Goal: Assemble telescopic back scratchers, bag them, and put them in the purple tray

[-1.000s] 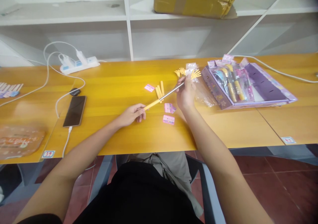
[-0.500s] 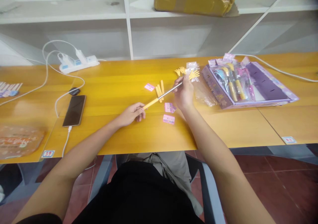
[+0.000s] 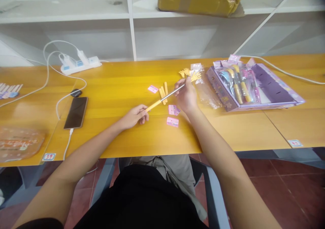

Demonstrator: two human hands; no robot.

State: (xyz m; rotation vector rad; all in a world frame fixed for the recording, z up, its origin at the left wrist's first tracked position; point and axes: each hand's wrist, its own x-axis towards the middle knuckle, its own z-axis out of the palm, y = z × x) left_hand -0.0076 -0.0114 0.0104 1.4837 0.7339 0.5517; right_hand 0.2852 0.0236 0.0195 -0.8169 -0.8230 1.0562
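I'm at a shared workroom bench: numbered yellow-brown wooden tabletop (image 3: 122, 83), white open shelving (image 3: 76, 12), white plastic power strip (image 3: 81, 66).

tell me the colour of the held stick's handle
The handle is yellow, seen best in the head view.

In my grip: handle (image 3: 153, 106), yellow; shaft (image 3: 172, 92), silver; hand-shaped head (image 3: 196, 76), yellow.
At my twelve: cards (image 3: 172, 121), pink, printed in purple.
Between my one and two: tray (image 3: 271, 84), purple, with stars outside.
Between my twelve and one: parcel (image 3: 198, 1), brown, yellow-banded.
At my ten: phone (image 3: 75, 112), black screen.
At my eleven: power strip (image 3: 87, 65), white, blue patches.
Beneath all: tabletop (image 3: 122, 83), orange-yellow, wood-grained.
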